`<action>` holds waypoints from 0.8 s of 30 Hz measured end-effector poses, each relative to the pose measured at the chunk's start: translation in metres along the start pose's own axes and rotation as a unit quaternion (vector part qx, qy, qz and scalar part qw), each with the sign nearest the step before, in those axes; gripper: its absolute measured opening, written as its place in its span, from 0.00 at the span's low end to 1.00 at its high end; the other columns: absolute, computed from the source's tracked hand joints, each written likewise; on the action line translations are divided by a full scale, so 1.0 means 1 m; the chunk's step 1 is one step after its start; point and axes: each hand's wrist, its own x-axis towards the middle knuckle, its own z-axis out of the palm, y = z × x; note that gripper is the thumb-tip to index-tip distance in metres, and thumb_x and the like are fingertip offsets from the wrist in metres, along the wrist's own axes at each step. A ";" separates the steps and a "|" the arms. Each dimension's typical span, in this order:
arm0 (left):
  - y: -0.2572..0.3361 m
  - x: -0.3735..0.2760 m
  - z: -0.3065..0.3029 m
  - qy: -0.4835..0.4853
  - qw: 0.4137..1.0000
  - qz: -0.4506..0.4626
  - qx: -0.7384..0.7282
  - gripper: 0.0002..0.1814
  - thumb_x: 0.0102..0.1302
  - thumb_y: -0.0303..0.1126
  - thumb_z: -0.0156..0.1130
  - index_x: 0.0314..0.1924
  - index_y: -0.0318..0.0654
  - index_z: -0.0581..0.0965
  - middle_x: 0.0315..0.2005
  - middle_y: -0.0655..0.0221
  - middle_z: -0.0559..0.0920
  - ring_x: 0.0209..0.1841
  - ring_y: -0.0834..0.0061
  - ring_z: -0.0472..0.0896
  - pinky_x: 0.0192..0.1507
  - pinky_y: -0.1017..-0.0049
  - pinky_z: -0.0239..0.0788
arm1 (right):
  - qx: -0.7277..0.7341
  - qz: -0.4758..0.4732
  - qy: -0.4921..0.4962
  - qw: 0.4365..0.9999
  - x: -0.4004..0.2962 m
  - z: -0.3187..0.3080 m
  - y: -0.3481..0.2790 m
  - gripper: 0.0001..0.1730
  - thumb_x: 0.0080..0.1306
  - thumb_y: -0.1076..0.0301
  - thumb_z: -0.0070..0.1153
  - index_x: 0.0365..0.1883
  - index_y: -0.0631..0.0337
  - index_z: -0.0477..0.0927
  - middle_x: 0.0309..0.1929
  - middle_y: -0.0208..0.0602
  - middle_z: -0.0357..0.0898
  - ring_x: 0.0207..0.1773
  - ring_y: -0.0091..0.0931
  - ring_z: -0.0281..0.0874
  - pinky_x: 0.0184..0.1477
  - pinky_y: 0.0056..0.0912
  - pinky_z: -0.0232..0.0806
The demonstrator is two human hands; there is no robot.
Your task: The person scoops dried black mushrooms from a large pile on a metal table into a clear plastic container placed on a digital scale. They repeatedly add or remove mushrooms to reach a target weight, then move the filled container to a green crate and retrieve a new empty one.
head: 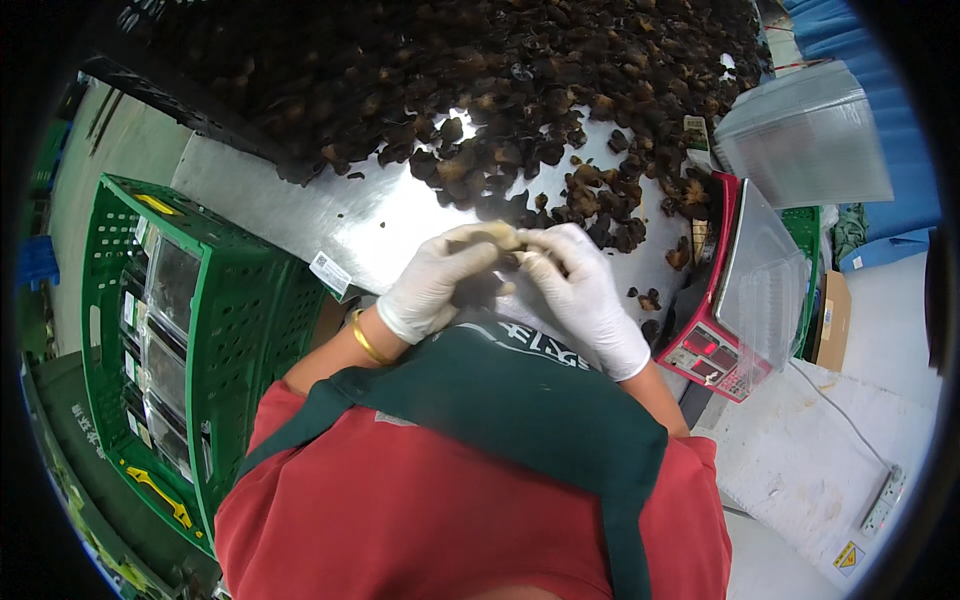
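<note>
My left hand (431, 285), in a white glove with a gold bangle at the wrist, is curled around a dark, blurred piece of wood ear fungus (480, 289). Opposite it, my right hand (581, 289), also gloved, meets it at the fingertips and pinches the edge of the piece. Both hands are close together above the near edge of a shiny metal table (375, 232), just in front of my green apron. Beyond them spreads a large heap of dark brown wood ear fungus (465, 75), with looser pieces (592, 195) nearest my right hand.
A red digital scale (720, 360) with a clear plastic tray on it stands at right. Behind it are stacked clear trays (810, 139). At left, a green plastic crate (240, 337) holds several film-covered packs (169, 360). A power strip (883, 502) lies at lower right.
</note>
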 end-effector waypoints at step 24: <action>0.099 0.024 -0.033 0.184 0.661 0.311 0.658 0.17 0.58 0.23 0.57 0.49 0.34 0.77 0.45 0.59 0.79 0.45 0.68 0.80 0.50 0.73 0.71 | -0.002 0.094 -0.009 0.996 0.041 -0.024 0.027 0.12 0.61 0.72 0.54 0.44 0.61 0.78 0.38 0.31 0.77 0.40 0.22 0.75 0.43 0.24 0.69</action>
